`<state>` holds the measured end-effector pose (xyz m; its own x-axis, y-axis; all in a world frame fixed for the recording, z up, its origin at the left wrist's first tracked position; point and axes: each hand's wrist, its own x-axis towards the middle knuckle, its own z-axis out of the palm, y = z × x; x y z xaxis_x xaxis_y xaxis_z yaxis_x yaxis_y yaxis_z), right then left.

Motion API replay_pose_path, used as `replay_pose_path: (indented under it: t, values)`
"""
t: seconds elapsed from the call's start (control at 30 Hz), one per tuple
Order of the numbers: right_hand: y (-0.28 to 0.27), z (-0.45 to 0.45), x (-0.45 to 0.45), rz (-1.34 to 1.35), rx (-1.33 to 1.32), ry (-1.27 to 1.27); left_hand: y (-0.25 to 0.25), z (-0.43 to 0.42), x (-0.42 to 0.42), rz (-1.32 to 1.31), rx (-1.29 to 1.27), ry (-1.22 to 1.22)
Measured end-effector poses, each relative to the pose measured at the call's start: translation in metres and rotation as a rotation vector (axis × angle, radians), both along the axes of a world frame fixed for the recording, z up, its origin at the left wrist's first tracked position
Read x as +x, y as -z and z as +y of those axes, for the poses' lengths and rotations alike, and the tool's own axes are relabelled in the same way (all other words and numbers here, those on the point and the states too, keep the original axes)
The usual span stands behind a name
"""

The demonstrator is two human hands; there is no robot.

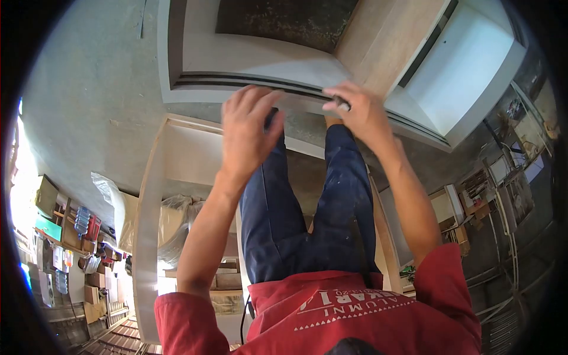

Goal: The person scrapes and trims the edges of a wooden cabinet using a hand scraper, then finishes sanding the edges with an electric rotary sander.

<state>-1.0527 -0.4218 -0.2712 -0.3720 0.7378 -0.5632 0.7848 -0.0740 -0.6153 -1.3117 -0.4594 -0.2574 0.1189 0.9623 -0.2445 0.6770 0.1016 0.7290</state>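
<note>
My left hand (245,133) is raised over the near edge of a pale cabinet frame (248,90), its fingers curled and blurred. A small dark object (271,118) shows between its thumb and fingers; its kind is unclear. To the right, my right hand (362,112) pinches a small dark piece with a pale end (341,103) between thumb and fingers. Dark parallel grooves run along the frame's near edge, just beyond both hands. Whether either hand touches the frame cannot be made out.
A wooden board (387,44) crosses the frame's interior. Around my legs (302,219) stands another pale open frame (151,195). Plastic-wrapped pieces (174,228) lie at the left. Shelves with bottles (81,220) and boxes are at far left, metal bars (500,225) at right.
</note>
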Motion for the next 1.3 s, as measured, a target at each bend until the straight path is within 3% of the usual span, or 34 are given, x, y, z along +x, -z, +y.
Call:
replay_pose_path:
  t: [0.07,0.13,0.43,0.5,0.53,0.63,0.7,0.73,0.8,0.87,0.93,0.97,1.0,1.07,1.1,1.23,1.3]
  values:
    - [0.001,-0.016,-0.012,-0.031,0.002,0.054,0.013,0.013,0.016,0.001,0.022,0.029]
    - [0.002,-0.023,-0.019,-0.057,0.003,0.114,0.029,0.011,0.023,-0.053,-0.111,0.212]
    - [0.000,-0.012,-0.010,-0.071,0.081,0.071,0.045,0.024,0.017,-0.082,-0.093,0.270]
    - [0.000,0.004,0.012,0.018,0.176,0.225,0.045,0.024,0.011,-0.109,-0.047,0.184]
    - [-0.002,0.020,0.023,0.012,0.175,0.235,0.043,0.023,0.009,-0.115,-0.079,0.068]
    - [-0.014,0.052,0.054,0.043,0.473,0.207,0.030,0.020,0.012,-0.086,-0.100,0.037]
    - [-0.024,0.056,0.072,-0.148,0.181,0.004,0.024,0.019,0.033,0.011,0.025,0.201]
    - [-0.024,0.048,0.079,-0.147,0.190,0.011,0.023,0.015,0.045,0.014,0.034,0.207]
    - [-0.009,0.018,0.091,-0.108,0.032,-0.245,0.027,0.001,0.075,-0.046,-0.014,0.267]
    - [-0.004,-0.018,0.091,-0.073,0.078,-0.209,0.019,-0.008,0.095,-0.178,-0.085,0.286]
    - [-0.001,-0.037,0.083,-0.004,0.126,-0.168,0.005,-0.012,0.104,-0.200,-0.332,0.235]
    - [0.001,-0.042,0.081,-0.015,0.127,-0.074,-0.010,-0.005,0.104,-0.166,-0.550,0.214]
    - [0.006,-0.047,0.079,-0.028,0.123,0.021,-0.009,-0.006,0.093,-0.131,-0.547,0.215]
    - [0.002,-0.043,0.074,-0.030,0.088,0.016,0.005,-0.020,0.070,-0.005,0.025,0.094]
    - [0.005,-0.043,0.073,-0.036,0.137,0.030,0.011,-0.025,0.049,0.168,0.120,0.057]
    - [-0.005,-0.032,0.065,-0.039,0.184,0.069,0.010,-0.012,-0.060,0.671,-0.003,0.077]
    - [-0.021,-0.024,0.057,-0.032,0.155,0.146,-0.004,0.001,-0.092,0.642,-0.067,0.193]
